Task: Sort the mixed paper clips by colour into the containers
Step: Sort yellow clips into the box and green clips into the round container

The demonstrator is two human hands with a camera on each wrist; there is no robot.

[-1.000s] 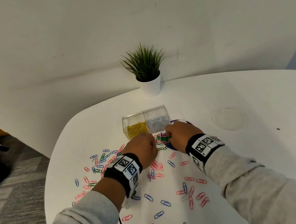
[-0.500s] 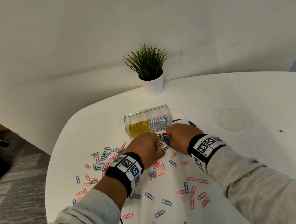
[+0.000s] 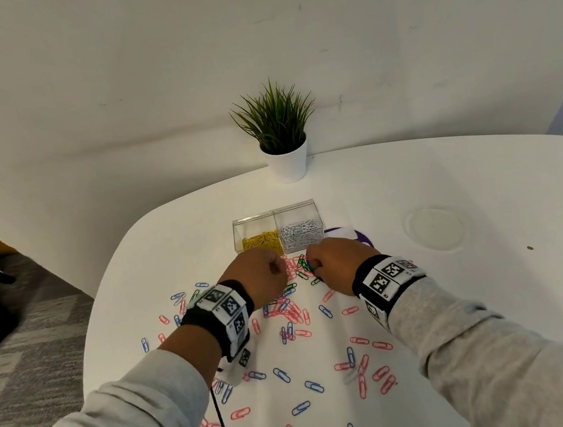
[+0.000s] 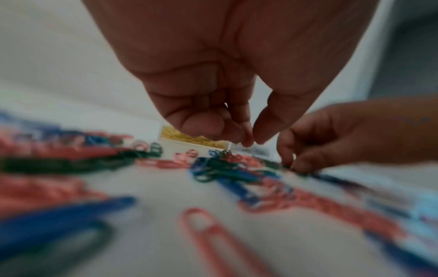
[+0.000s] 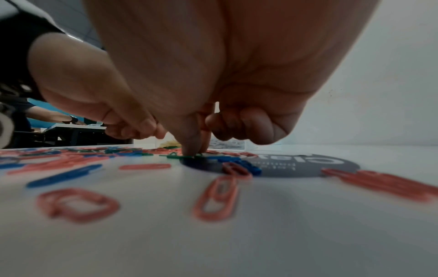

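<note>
Both hands are low over the white surface (image 3: pixel 453 300), close in front of the clear box (image 3: pixel 276 229). The box has two compartments: the left one holds yellow clips (image 3: pixel 261 242), the right one holds silver clips (image 3: pixel 300 236). The left hand (image 3: pixel 258 275) has its fingers curled, thumb and forefinger tips nearly touching above the pile; in the blurred left wrist view no clip shows between them, so I cannot tell if it holds one. The right hand (image 3: pixel 338 263) is curled too, and its thumb and forefinger tips (image 5: pixel 193 144) come down together on a green clip (image 5: pixel 182 156) that lies at the edge of a dark round sticker (image 5: pixel 296 165). Whether the clip is pinched or only touched, I cannot tell. Between the two hands lies a small heap of green, blue and pink clips (image 3: pixel 301 268). Many pink and blue clips (image 3: pixel 360 367) are scattered across the surface nearer to the person. A potted plant (image 3: pixel 281 134) stands behind the box, near the wall.
</note>
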